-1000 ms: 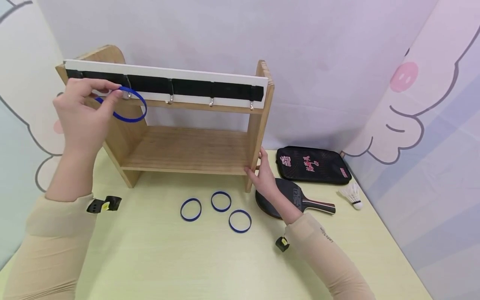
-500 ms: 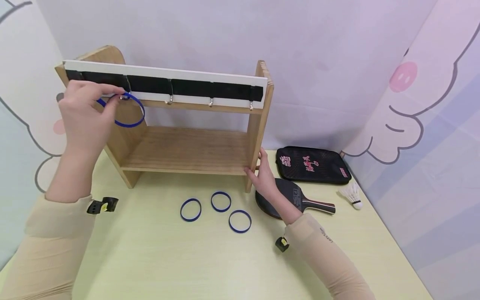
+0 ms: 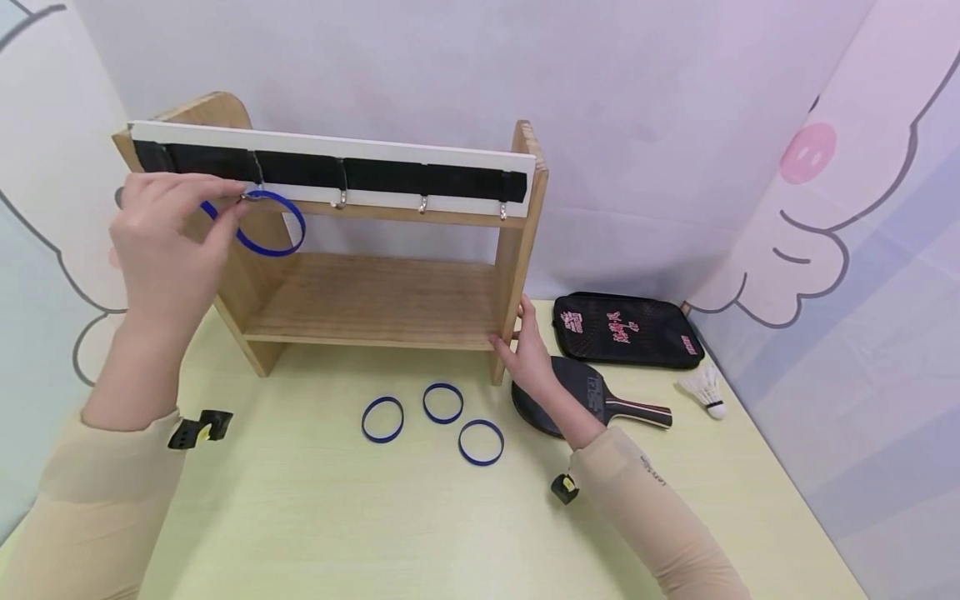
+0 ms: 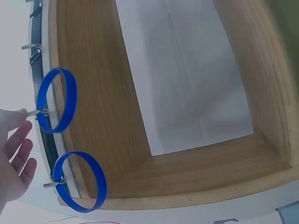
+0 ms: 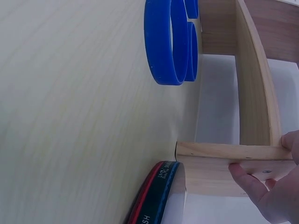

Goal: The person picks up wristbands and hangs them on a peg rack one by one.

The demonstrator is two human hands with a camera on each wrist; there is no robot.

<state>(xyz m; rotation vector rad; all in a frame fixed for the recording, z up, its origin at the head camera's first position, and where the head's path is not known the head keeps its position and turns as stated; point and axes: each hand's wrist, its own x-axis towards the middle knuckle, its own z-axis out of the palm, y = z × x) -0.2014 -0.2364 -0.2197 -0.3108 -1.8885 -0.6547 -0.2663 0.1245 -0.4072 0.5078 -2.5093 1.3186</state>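
My left hand [image 3: 176,242] is at the second hook from the left on a white rail [image 3: 390,154]; in the left wrist view its fingertips pinch the hook's tip [image 4: 32,113]. A blue ring [image 3: 272,252] hangs around that hook, clear of the fingers. Another blue ring [image 4: 100,179] hangs on the end hook, mostly behind my hand in the head view. My right hand [image 3: 528,358] grips the right side panel of the wooden shelf [image 3: 517,250], thumb on the front edge, other fingers around the outer side.
Three blue rings [image 3: 382,440] [image 3: 442,422] [image 3: 480,463] lie on the table before the shelf. At the right are a black paddle [image 3: 562,392], a black case [image 3: 626,333] and a shuttlecock [image 3: 703,390]. More metal hooks [image 3: 423,202] line the rail.
The ring that my left fingers held has moved slightly right and now hangs around the second hook; the fingers are at the hook's tip. My right hand has stayed on the side panel.
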